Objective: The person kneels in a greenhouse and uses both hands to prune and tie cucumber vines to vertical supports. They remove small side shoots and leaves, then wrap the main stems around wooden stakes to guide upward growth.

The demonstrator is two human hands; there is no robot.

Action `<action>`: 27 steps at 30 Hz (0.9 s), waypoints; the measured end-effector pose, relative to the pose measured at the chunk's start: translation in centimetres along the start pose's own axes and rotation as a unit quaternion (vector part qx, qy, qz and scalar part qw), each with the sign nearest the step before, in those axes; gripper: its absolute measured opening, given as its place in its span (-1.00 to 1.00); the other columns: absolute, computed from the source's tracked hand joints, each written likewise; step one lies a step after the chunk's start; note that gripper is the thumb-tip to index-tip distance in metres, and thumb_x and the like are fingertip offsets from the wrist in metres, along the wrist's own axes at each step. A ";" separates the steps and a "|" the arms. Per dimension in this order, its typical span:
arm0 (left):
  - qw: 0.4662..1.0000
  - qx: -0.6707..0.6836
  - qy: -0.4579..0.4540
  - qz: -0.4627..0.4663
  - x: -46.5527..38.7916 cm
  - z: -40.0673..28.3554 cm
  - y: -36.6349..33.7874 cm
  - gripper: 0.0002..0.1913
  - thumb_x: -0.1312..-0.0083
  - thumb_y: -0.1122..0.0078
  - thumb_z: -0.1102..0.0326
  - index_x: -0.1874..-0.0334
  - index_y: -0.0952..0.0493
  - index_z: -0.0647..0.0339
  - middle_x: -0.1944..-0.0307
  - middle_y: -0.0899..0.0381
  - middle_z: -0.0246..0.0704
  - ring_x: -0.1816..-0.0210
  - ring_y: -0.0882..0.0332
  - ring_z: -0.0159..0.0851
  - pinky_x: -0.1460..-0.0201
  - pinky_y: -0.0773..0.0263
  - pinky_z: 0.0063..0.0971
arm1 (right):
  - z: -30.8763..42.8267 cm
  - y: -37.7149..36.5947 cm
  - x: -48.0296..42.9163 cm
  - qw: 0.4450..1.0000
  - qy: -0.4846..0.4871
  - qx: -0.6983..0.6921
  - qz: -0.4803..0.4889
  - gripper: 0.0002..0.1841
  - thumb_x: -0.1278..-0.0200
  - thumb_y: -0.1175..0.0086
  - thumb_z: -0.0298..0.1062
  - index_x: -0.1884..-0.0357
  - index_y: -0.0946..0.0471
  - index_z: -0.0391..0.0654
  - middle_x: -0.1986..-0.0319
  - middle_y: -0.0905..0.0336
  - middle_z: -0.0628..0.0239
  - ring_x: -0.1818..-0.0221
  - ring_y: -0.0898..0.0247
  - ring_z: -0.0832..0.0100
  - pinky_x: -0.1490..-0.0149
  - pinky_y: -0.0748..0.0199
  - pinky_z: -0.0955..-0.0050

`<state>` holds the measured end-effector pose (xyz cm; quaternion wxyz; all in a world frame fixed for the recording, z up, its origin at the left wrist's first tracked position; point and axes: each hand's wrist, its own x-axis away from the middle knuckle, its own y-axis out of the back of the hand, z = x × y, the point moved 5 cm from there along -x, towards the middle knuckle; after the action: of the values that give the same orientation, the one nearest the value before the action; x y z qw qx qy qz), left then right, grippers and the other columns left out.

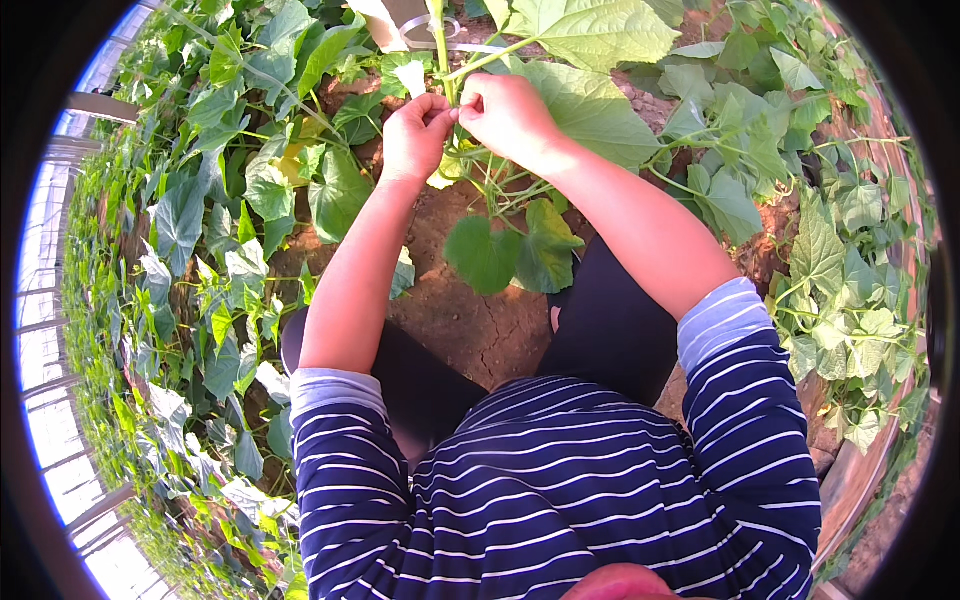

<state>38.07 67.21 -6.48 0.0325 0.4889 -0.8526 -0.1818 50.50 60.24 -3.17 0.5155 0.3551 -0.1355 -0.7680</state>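
My left hand (pixel 414 139) and my right hand (pixel 508 118) meet at the upright green stem (pixel 441 52) of a cucumber-like vine, thumbs and fingertips pinched together in front of it. A white strip (pixel 411 77) sticks up from behind the fingers of my left hand. Whatever lies between the right fingertips is too small and covered to make out. Large leaves (pixel 592 112) spread beside and above my right hand. Under both hands hang thin leaf stalks and a rounded green leaf (pixel 482 255).
Dense vines (pixel 217 225) fill the left side, and more leafy plants (pixel 735 135) grow on the right. Cracked bare soil (pixel 480 334) shows between my bent knees (pixel 622 315). A thin pale cord (pixel 255 71) slants through the leaves at upper left.
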 end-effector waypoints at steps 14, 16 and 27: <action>0.983 -0.151 -0.102 -0.038 0.1 -3.1 -2.3 -0.89 -0.15 -0.25 0.39 0.32 -0.59 0.26 0.55 -0.60 -0.33 0.55 -0.51 -0.40 0.39 -0.44 -0.53 | -4.5 0.5 0.2 0.961 -0.256 -0.106 0.010 -0.68 -0.04 -0.15 -0.07 0.49 -0.65 -0.17 0.59 -0.60 0.27 0.51 -0.51 0.40 0.33 -0.41 0.36; 0.978 -0.170 -0.107 -0.058 0.4 -3.3 -1.7 -0.89 -0.13 -0.24 0.37 0.34 -0.59 0.25 0.51 -0.62 -0.28 0.52 -0.56 -0.31 0.36 -0.46 -0.47 | -0.9 1.4 0.5 0.932 -0.285 -0.221 0.033 -0.78 -0.07 -0.03 -0.36 0.68 -0.47 -0.17 0.68 -0.36 0.50 0.57 -0.19 0.62 0.42 -0.13 0.56; 0.995 -0.031 0.040 0.080 -2.9 0.8 0.0 -0.66 0.00 -0.47 0.08 0.26 -0.67 0.11 0.39 -0.68 -0.44 0.32 -0.58 -0.46 0.15 -0.46 -0.51 | 1.8 -2.6 7.5 0.819 -0.052 0.116 0.560 -0.52 -0.27 -0.09 0.03 0.55 -0.51 -0.26 0.63 -0.49 0.39 0.46 -0.46 0.45 0.29 -0.43 0.36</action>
<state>39.41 69.90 -6.91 0.0965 0.4247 -0.8809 -0.1854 45.79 54.42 -6.45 0.8038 0.2351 -0.4257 -0.3427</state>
